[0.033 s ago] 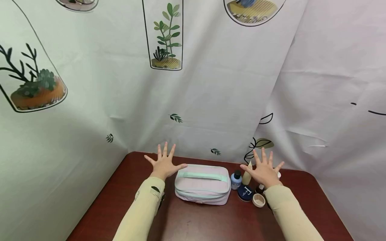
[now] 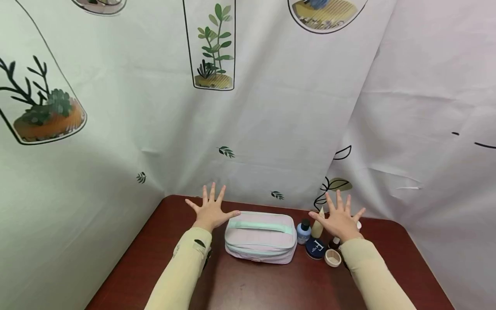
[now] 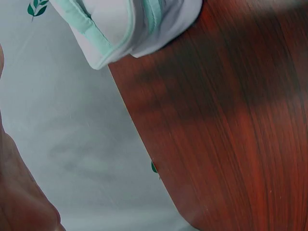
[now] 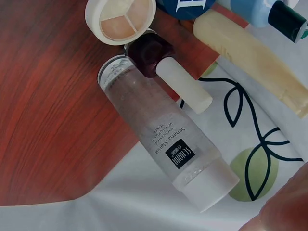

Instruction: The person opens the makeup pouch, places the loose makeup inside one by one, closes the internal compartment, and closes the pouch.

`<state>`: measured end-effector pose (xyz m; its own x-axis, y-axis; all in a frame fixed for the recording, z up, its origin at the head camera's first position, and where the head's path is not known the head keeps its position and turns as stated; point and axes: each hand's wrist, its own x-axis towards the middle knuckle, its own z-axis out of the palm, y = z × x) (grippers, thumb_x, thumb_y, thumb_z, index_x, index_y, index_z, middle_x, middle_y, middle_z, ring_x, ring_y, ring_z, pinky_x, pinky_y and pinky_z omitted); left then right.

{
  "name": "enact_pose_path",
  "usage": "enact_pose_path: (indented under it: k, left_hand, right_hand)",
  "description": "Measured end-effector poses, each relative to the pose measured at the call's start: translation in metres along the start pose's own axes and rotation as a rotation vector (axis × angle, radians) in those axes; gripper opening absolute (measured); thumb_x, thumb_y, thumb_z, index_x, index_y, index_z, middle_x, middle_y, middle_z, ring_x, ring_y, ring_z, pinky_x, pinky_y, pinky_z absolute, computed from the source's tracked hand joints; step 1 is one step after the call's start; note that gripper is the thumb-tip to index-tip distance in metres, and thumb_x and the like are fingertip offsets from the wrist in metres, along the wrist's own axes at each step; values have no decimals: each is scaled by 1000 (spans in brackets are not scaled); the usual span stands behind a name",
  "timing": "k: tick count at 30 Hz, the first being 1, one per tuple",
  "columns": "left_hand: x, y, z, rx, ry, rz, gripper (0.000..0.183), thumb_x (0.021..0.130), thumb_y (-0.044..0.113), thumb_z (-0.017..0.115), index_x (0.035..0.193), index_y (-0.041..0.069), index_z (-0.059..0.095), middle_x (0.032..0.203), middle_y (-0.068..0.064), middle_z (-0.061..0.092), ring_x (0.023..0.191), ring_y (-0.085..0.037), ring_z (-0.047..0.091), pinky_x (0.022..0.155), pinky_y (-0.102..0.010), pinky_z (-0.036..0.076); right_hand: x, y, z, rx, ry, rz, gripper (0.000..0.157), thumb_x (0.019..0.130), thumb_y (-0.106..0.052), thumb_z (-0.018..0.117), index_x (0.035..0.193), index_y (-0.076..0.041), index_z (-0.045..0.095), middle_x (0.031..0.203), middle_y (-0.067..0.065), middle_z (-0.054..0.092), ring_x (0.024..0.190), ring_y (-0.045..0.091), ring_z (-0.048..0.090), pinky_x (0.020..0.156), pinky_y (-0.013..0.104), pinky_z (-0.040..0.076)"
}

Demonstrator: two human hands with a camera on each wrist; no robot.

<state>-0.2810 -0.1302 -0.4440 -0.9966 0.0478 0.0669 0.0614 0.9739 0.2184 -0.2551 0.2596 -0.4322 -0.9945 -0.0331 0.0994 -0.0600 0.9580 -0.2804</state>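
Over the far part of a reddish-brown table (image 2: 240, 292), left hand (image 2: 210, 214) and right hand (image 2: 340, 220) stretched wide, with fingers straight and well spread. On the table between them, nearer the left, a pale pink bag (image 2: 259, 247) with a mint-green handle (image 2: 261, 225) across its top. Near the bag's upper left corner, left thumb pointing inward; cannot tell whether touching. Just beside the bag's right end, a blue bottle (image 2: 303, 234) with a dark cap, upright, then a cream tube (image 2: 317, 230), also upright, partly behind the right thumb in the head view. Closer to the front, a dark blue round container (image 2: 315, 249) with white lettering and a white-rimmed round pan (image 2: 333, 258) with a three-part face. Next to that pan, a dark red bottle (image 4: 150, 52) and a clear bottle (image 4: 163, 125), both white-capped, seen best from the right wrist. On both arms, pale yellow sleeves (image 2: 176, 271). Behind everything, white cloth (image 2: 263, 120) printed with plants.
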Motion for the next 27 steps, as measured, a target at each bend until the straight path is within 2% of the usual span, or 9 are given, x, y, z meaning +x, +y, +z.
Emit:
enact_pose_path:
  k: [6,9,13,16,18,21,24,27]
  left_hand:
    - [-4,-6,-2,17,-3,-8,103,68,87,36,148,33,2,154,-5,-11,138,-34,-15,83,-74,-19]
    - [-4,-9,0,3,15,-10,101,70,85,38,149,33,5,155,-8,-5,138,-35,-10,87,-74,-13]
    - [0,-11,6,-84,114,36,87,80,72,44,149,25,20,150,-15,22,138,-36,14,97,-70,7]
    - [0,-14,14,-121,148,74,67,89,52,48,144,17,35,139,-17,40,129,-35,33,98,-61,24]
    - [-2,-18,21,-141,129,76,54,91,38,51,138,13,43,132,-17,46,123,-34,40,95,-56,31]
    - [-8,-25,33,-196,69,60,42,90,23,55,130,10,50,126,-16,51,117,-34,46,92,-53,35]
    - [-15,-30,45,-297,-6,63,38,91,15,57,128,7,52,127,-17,50,118,-37,44,93,-55,34]
    - [-22,-33,58,-376,-114,79,41,93,12,54,133,5,47,134,-19,44,124,-39,37,96,-57,30]
  right_hand:
    - [2,1,5,0,4,-12,99,80,-74,40,149,-8,14,150,25,-9,130,47,-23,81,67,-28]
    - [2,-2,8,5,67,-54,97,81,-72,43,150,-11,12,151,23,-7,132,45,-21,84,67,-26]
    - [3,-11,9,19,221,-192,95,79,-66,54,150,-16,14,154,16,-4,137,39,-13,94,63,-20]
    - [-2,-28,17,36,269,-354,95,76,-60,64,148,-12,23,153,15,6,139,37,-1,103,60,-8]
    - [-8,-41,29,62,239,-460,94,73,-55,70,145,-7,31,151,16,16,138,37,11,106,58,5]
    - [-19,-60,52,104,140,-572,94,70,-48,76,141,-1,36,146,19,28,132,37,27,104,55,20]
    - [-28,-74,73,141,41,-586,96,66,-40,81,139,3,36,144,20,33,130,37,32,102,53,26]
    - [-34,-83,86,163,-16,-538,96,64,-34,84,138,3,37,141,21,37,130,37,33,102,54,26]
